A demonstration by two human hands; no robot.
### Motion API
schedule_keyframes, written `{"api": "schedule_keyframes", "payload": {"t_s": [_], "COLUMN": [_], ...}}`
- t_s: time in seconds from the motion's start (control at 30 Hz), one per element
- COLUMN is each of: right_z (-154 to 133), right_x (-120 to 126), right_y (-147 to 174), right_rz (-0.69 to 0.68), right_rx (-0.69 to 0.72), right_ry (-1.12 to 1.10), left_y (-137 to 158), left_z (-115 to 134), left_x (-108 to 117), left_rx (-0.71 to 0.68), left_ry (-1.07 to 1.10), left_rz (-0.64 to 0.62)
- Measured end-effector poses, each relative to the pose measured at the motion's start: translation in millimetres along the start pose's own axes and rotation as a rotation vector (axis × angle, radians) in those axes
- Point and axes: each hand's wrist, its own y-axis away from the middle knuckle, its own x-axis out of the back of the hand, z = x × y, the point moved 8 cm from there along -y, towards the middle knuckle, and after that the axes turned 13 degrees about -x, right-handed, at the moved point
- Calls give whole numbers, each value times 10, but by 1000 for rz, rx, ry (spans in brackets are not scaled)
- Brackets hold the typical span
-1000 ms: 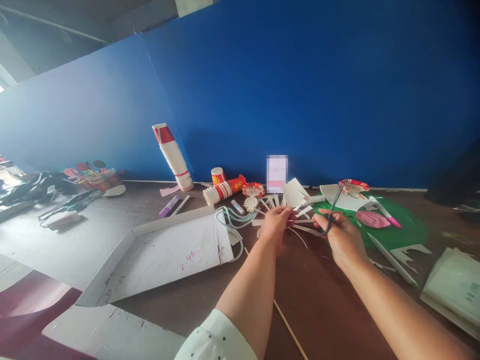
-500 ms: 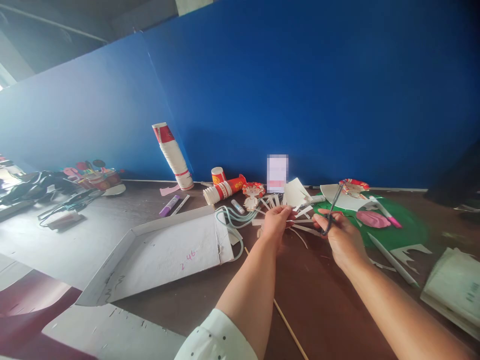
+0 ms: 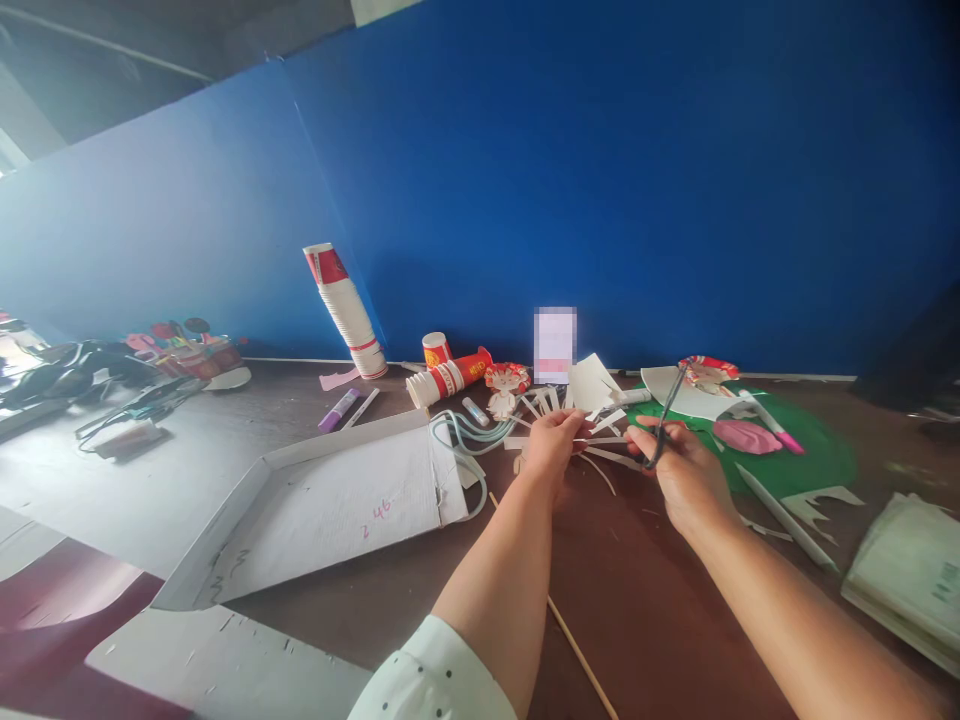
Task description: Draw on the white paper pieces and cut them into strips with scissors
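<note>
My left hand [image 3: 555, 440] is closed on a paper cup cut into strips [image 3: 606, 455], which fan out around my fingers; its middle is hidden by the hand. Beyond the fingertips is a white paper piece [image 3: 595, 386]. My right hand [image 3: 686, 465] grips a pair of dark-handled scissors [image 3: 666, 412], blades pointing up and away, just right of the strips. A red-and-white cut paper flower [image 3: 508, 380] lies past my left hand. Another red-rimmed paper piece [image 3: 707, 373] sits beyond the scissors.
A shallow white cardboard box [image 3: 337, 500] lies at left, with a pale cable [image 3: 480, 437] beside it. Stacked paper cups [image 3: 349, 310] lean near the blue partition [image 3: 600, 180]. A thin stick [image 3: 577, 650] lies in front; a green sheet [image 3: 825, 460] is at right.
My hands stay almost in place, with the scissors and strips held as before. The whole view has shifted very slightly.
</note>
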Motion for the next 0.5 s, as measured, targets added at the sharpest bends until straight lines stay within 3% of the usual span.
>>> {"api": "schedule_keyframes", "payload": {"t_s": [0.5], "right_z": [-23], "right_x": [-9], "right_y": [12], "right_rz": [13], "right_rx": [7], "right_ry": [24], "left_y": [10], "left_z": [110], "left_x": [34], "left_rx": [-74], "left_ry": [-107], "left_rz": [19]}}
